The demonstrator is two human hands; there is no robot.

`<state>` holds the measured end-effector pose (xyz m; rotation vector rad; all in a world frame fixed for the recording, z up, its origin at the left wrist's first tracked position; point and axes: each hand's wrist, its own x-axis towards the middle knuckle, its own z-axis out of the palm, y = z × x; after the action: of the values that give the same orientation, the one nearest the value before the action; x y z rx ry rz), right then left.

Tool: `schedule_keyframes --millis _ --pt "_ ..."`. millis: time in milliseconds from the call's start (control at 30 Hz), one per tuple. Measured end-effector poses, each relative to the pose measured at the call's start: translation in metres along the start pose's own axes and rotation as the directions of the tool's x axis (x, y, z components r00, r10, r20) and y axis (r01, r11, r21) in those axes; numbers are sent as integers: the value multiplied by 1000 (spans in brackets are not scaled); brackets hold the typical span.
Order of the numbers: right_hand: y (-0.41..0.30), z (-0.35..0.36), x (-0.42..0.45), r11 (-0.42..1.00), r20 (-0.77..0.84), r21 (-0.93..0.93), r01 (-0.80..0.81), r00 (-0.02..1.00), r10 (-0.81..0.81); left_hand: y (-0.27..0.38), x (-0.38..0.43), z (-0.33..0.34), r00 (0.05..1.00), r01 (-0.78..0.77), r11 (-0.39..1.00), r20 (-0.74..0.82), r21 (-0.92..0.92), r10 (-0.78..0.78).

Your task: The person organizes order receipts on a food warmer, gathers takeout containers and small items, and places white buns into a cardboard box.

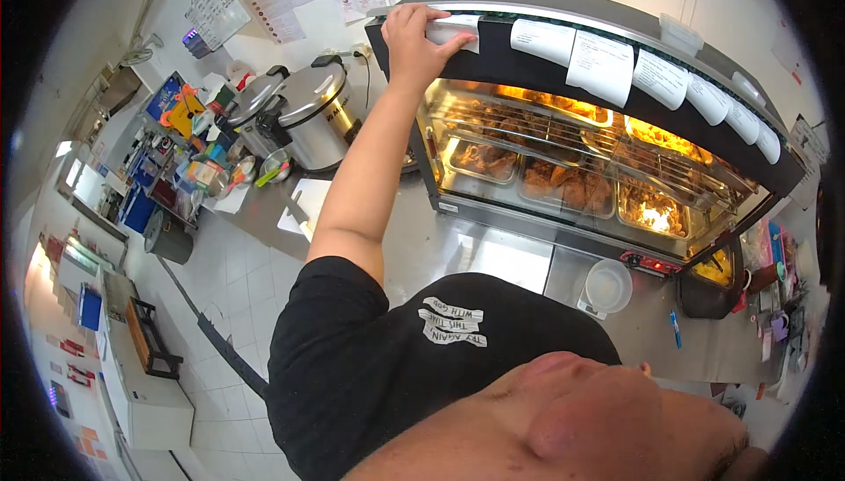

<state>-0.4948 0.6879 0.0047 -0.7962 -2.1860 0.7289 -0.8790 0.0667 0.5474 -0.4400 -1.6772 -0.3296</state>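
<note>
My left hand [422,39] reaches up to the top front edge of a glass-fronted food warmer cabinet [495,62]. Its thumb presses on a white paper slip [452,31] and its fingers lie over the upper rim. To the right of it, several more printed paper slips [601,65] hang in a row along the black top panel. Behind the glass, metal trays of fried chicken [568,187] rest under warm light, with further trays of food [670,138] on the wire rack above. My right hand is out of view.
Two large steel cookers [313,118] stand left of the cabinet. A knife [300,213] lies on a white cutting board [290,220]. On the steel counter [422,250] are a clear round container [607,286] on a small scale [589,309], a blue pen [675,329] and a black pot [709,289].
</note>
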Motion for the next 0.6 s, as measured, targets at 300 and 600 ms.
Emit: schedule_keyframes --millis 300,600 --pt "-80 8 2 812 583 -119 -571 622 523 4 -11 10 992 26 1000 -125 15 -24" --pt "-36 18 -15 957 402 -283 62 914 60 -1 -19 8 985 107 994 -135 -4 -107"
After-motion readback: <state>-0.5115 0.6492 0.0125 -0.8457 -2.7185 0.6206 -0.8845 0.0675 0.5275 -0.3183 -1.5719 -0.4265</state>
